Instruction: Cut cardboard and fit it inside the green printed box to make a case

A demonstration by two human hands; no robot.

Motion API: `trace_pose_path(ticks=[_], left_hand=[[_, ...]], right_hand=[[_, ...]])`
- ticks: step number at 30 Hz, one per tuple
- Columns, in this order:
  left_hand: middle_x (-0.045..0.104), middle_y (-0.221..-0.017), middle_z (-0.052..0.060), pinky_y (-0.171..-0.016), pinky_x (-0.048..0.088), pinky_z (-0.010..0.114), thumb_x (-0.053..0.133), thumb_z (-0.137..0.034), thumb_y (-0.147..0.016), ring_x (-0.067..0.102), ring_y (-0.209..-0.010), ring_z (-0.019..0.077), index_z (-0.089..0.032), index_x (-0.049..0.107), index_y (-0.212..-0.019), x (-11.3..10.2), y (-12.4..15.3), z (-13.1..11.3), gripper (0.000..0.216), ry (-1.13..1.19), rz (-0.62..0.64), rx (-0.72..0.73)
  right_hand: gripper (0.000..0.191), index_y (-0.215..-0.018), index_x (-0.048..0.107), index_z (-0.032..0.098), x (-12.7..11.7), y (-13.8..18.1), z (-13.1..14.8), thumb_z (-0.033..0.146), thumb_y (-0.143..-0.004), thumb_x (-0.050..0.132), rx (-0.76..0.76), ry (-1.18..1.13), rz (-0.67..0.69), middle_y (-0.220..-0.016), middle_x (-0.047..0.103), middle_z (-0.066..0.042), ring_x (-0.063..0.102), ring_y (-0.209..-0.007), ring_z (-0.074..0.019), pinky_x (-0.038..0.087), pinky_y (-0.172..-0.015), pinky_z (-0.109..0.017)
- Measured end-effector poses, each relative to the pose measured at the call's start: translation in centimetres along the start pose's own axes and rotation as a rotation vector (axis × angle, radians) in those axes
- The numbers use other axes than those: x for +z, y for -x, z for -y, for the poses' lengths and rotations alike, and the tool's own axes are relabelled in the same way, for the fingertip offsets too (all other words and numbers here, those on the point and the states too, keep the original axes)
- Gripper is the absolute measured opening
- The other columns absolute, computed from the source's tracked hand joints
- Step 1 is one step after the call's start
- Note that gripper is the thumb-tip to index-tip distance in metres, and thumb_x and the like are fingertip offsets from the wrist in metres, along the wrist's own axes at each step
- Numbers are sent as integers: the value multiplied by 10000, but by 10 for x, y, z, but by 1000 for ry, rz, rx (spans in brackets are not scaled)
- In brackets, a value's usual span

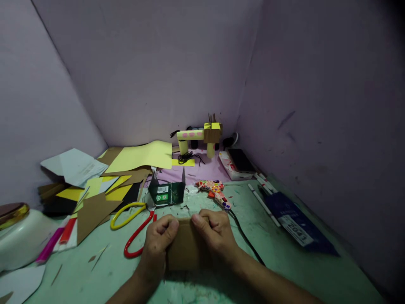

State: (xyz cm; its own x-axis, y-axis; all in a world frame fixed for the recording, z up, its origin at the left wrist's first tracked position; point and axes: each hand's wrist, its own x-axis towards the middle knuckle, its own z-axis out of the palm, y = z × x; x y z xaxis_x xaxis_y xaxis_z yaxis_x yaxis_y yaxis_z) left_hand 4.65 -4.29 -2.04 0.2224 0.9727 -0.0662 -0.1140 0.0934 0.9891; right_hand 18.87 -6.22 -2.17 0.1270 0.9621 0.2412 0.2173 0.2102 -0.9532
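A brown piece of cardboard (183, 249) is held upright low in the middle of the head view, its upper edge pinched from both sides. My left hand (160, 238) grips its left side, thumb pressed near the top corner. On the right, my right hand (217, 232) has its thumb over the top edge and its fingers curled behind. Just beyond the hands lies a glue gun (215, 192) with a colourful pattern and a black cord. Scissors (136, 249) with one red and one yellow handle rest beside my left hand, near a folded dark green box piece (167, 194).
Paper and cardboard scraps (98, 211) pile up at the left, by a white rounded container (22, 236). A yellow cardboard animal figure (196, 135) stands at the back. A phone (240, 160), white sticks (264, 204) and a blue packet (297, 223) lie right, along the wall.
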Motion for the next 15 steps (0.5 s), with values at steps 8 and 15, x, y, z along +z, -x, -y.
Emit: trace_pose_path(ticks=[8, 15], left_hand=[[338, -497, -72, -405, 283, 182, 572, -579, -708, 301, -445, 73, -194, 379, -539, -2, -7, 5, 462, -152, -69, -68], [445, -397, -49, -288, 273, 195, 434, -659, -754, 384, -294, 101, -180, 497, -623, -8, -16, 11, 501, -270, 15, -171]], right_hand=[[516, -481, 327, 220, 2, -12, -10, 600, -830, 342, 232, 1, 51, -455, 308, 46, 294, -433, -98, 220, -413, -242], [451, -1148, 579, 195, -22, -13, -5, 509, -834, 501, -109, 296, 176, -1194, 605, -121, 526, -1118, -254, 377, -954, -417]])
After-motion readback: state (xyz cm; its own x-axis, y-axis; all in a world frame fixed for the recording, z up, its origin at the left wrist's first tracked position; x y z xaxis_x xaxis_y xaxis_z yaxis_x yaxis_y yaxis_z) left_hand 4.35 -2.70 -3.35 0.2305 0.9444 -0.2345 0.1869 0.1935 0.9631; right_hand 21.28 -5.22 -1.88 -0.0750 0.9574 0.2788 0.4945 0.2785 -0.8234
